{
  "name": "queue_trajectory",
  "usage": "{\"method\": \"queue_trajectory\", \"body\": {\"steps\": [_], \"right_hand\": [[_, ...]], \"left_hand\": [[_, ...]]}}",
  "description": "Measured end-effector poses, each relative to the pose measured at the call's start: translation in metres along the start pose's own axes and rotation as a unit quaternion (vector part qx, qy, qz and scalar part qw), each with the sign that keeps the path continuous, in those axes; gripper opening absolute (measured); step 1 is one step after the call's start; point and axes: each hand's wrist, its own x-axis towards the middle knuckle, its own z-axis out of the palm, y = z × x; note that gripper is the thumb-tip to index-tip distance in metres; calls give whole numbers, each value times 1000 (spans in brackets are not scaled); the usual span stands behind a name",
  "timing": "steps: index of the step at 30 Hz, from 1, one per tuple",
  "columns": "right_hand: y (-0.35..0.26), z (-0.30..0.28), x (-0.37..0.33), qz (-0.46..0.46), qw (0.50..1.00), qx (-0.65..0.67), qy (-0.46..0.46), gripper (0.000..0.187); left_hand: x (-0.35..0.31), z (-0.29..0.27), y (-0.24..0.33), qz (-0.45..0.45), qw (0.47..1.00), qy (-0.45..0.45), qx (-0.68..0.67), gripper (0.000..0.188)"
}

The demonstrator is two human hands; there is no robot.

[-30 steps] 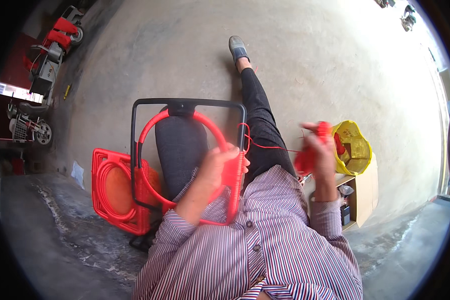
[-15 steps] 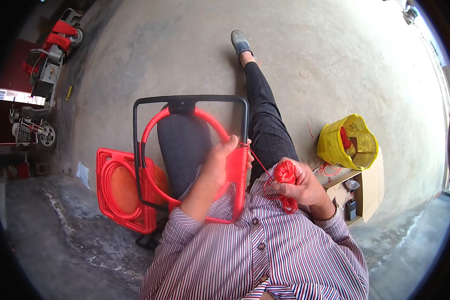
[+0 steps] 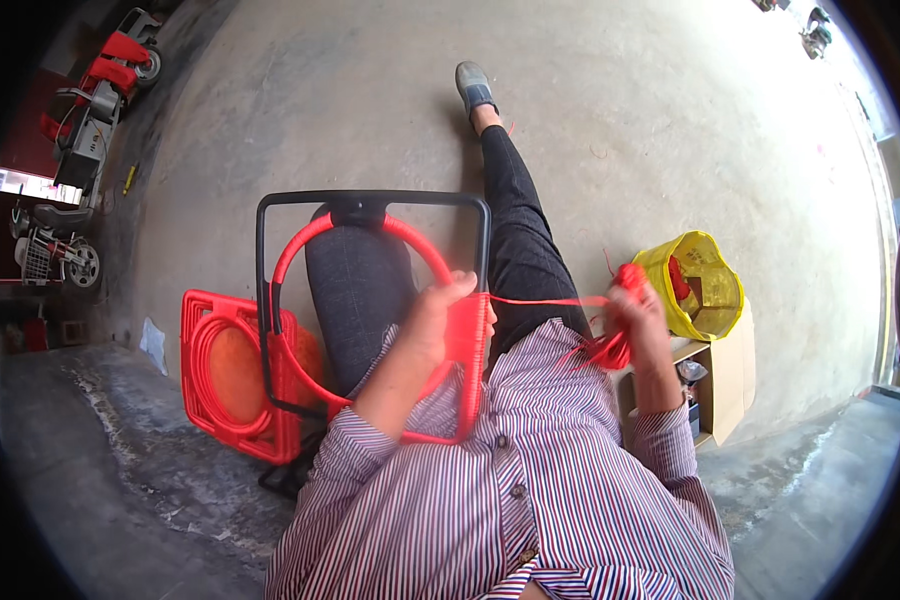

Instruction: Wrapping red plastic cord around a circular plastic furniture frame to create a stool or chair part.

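Observation:
Across my lap stands a black square frame (image 3: 425, 198) with a red ring (image 3: 292, 250) inside it. Red wrapping (image 3: 470, 385) covers the frame's lower right side. My left hand (image 3: 438, 315) is closed around that wrapped side, its thumb on top. Off to the right, my right hand (image 3: 645, 325) grips a bundle of red cord (image 3: 613, 350), slightly blurred by motion. A taut red strand (image 3: 545, 300) runs from the frame's right side to the bundle. Loose ends hang beside that bundle.
Finished-looking red wrapped frames (image 3: 195, 365) lean in a stack left of my leg. At right stand a yellow bucket (image 3: 660, 262) with red material inside and an opened cardboard box (image 3: 735, 385). Scooters (image 3: 90, 150) are parked far left on the concrete floor (image 3: 350, 90).
My right hand has moved right, away from the frame, with the cord bundle. The strand between them has lengthened and straightened. My left hand keeps its hold on the frame.

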Motion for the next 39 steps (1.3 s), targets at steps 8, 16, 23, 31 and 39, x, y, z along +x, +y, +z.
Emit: {"method": "queue_trajectory", "body": {"steps": [8, 16, 23, 31, 39], "right_hand": [[-31, 58, -7, -79, 906, -245, -336, 33], [14, 106, 37, -107, 929, -233, -267, 83], [-10, 159, 52, -147, 956, -81, -241, 94], [-8, 133, 86, -228, 928, -184, -233, 34], [-53, 81, 42, -232, 902, -331, -154, 23]], "left_hand": [[-9, 8, 7, 58, 996, -11, 74, 15], [-7, 4, -7, 41, 996, -73, 33, 15], [-2, 3, -9, 52, 996, -40, 54, 16], [-2, 9, -3, 56, 995, -63, 46, 19], [1, 11, -15, 74, 995, -45, 54, 20]]}}
